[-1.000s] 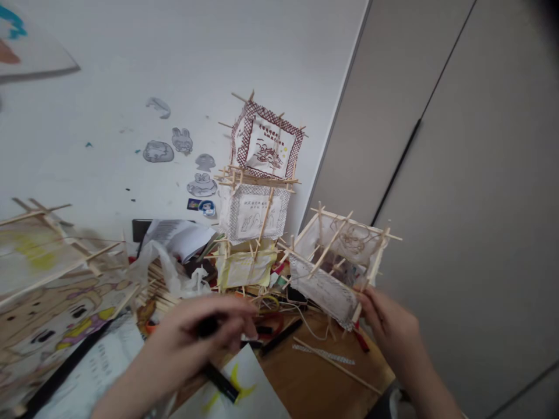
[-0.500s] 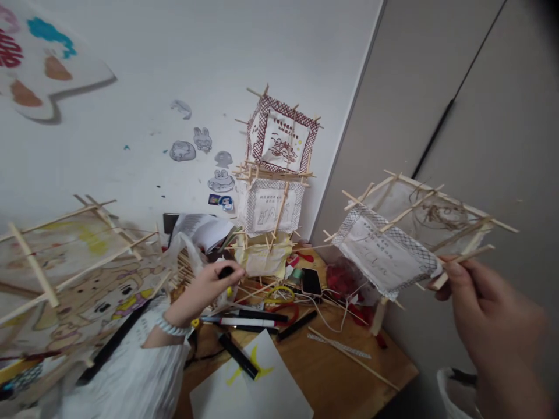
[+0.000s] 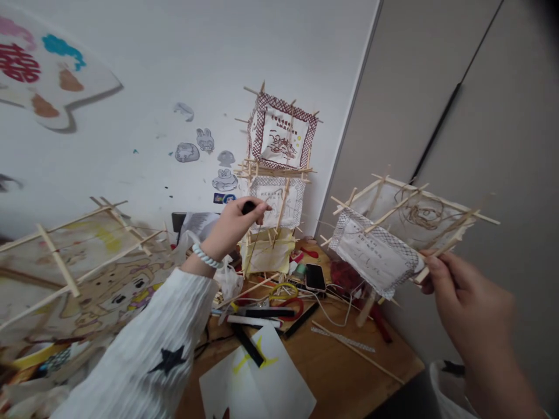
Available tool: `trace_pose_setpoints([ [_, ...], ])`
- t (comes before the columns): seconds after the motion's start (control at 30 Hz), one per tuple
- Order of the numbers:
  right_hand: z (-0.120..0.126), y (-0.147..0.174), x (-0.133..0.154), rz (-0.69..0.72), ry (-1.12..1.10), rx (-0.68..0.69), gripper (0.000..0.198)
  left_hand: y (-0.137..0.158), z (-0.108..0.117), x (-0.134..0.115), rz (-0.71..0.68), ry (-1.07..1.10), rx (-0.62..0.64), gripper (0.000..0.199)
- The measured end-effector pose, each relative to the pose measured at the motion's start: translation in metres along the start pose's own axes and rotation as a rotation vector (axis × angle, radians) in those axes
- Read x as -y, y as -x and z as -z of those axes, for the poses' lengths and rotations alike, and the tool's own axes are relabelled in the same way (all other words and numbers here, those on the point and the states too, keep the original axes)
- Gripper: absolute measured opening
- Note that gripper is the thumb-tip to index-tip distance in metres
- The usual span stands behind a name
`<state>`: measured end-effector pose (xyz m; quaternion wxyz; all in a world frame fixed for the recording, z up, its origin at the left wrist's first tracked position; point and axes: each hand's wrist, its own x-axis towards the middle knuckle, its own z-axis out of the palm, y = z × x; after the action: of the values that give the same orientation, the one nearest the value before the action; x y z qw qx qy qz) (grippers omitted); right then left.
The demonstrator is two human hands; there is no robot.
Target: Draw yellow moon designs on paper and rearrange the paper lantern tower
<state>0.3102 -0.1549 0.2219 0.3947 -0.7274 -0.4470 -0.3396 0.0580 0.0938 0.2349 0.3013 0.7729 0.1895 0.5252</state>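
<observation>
My right hand (image 3: 463, 297) is closed on a stick at the near corner of a paper lantern (image 3: 375, 253), holding it tilted in the air. The lantern has a wooden-stick frame, white paper sides with a crosshatched border, and a tangle of brown string (image 3: 421, 214) on top. My left hand (image 3: 238, 227) is raised and pinched, with a small black object (image 3: 248, 207) showing in its curl; its kind is unclear. Behind that hand stands a tower of stacked paper lanterns (image 3: 283, 137), its middle tier partly hidden.
A large stick-framed paper piece (image 3: 117, 273) with cartoon drawings fills the left. On the wooden table (image 3: 349, 378) lie black markers (image 3: 301, 320), a phone (image 3: 315, 277), a loose stick (image 3: 358, 352) and white paper (image 3: 262, 384). A grey cabinet (image 3: 502, 145) stands at right.
My left hand has risen and moved right, in front of the tower's middle tier. My right hand and its lantern have shifted slightly left. The view has shifted a little.
</observation>
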Motion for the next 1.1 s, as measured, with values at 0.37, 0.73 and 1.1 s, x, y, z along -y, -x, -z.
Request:
trace_pose_setpoints([
  [0.37,0.001,-0.004,0.007,0.006,-0.009,-0.017,0.040,-0.035,0.008,-0.046,-0.230,0.023,-0.099,0.017],
  [0.73,-0.012,-0.004,0.010,-0.005,-0.100,-0.007,0.036,-0.069,0.009,-0.048,-0.346,-0.103,-0.206,0.011],
  [1.1,-0.020,-0.003,0.015,-0.003,-0.094,0.002,0.037,-0.068,0.019,-0.073,-0.348,-0.192,-0.189,0.028],
])
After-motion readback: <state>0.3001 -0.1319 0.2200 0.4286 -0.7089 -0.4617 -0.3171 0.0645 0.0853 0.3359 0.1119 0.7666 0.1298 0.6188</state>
